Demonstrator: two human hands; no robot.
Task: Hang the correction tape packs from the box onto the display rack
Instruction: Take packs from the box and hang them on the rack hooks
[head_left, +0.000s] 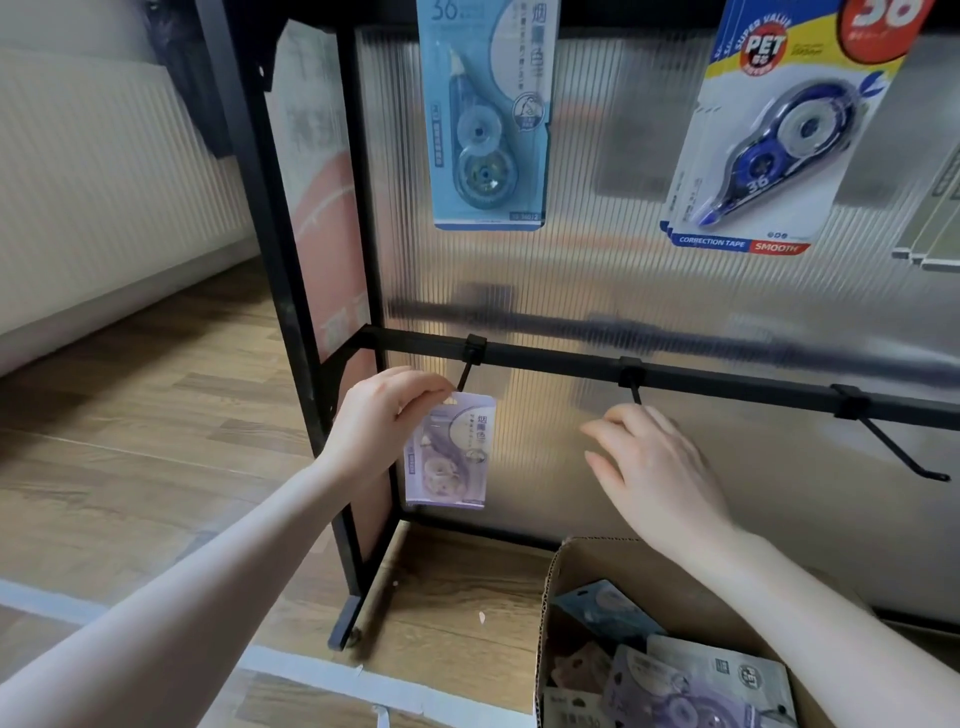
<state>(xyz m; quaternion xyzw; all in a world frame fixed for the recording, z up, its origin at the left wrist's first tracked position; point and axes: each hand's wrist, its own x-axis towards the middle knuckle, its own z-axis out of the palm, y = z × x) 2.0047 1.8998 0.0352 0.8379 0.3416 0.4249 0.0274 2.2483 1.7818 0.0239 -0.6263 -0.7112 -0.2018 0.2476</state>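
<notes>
From the head view, a black rack (727, 376) fills most of the frame, backed by a ribbed, cloudy panel (597, 260). A rail crosses it from centre left down toward the right edge, carrying three hooks: a left hook (467, 371), a middle hook (635, 388) and a long right hook (898, 452) that juts out bare toward the lower right. Higher up, a blue pack (488, 114) hangs at top centre, and a stack of packs with a blue and yellow card (769, 135) hangs tilted at upper right. More card edges peek in at the far right, too cut off to read. A pale ridged wall runs down the left side above a wooden floor (130, 441). A white strip of tape crosses the floor at the lower left.

At the lower right stands an open cardboard box (550, 597) with several packs (691, 691) lying loose inside, purple and grey-blue.

The left hand (384, 415) pinches the top corner of a purple pack (449, 457), right at the tip of the left hook; whether the hook is through the hole I cannot tell. The pack hangs upright below the fingers. The right hand (660, 467) hovers just under the middle hook, fingers loosely spread, holding nothing, well apart from the pack and above the box.
</notes>
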